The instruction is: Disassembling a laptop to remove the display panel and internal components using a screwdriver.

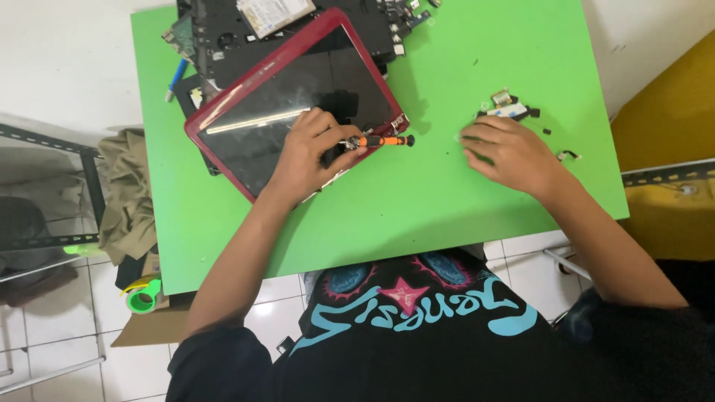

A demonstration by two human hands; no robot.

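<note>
Two hands work on the green table (447, 201). At the left part of the table lies a red-framed laptop screen (294, 104), and the left hand (309, 152) rests on its lower edge, fingers closed around a small orange-black screwdriver (381, 141). Further right, the right hand (510, 152) presses spread fingers on the table, just below some small loose parts (510, 108).

Bright, even light from above. Soft shadows lie under the fingers (477, 138). White glare streaks the dark screen (298, 112) beside the left hand's fingers (316, 123). Edges bend slightly.
</note>
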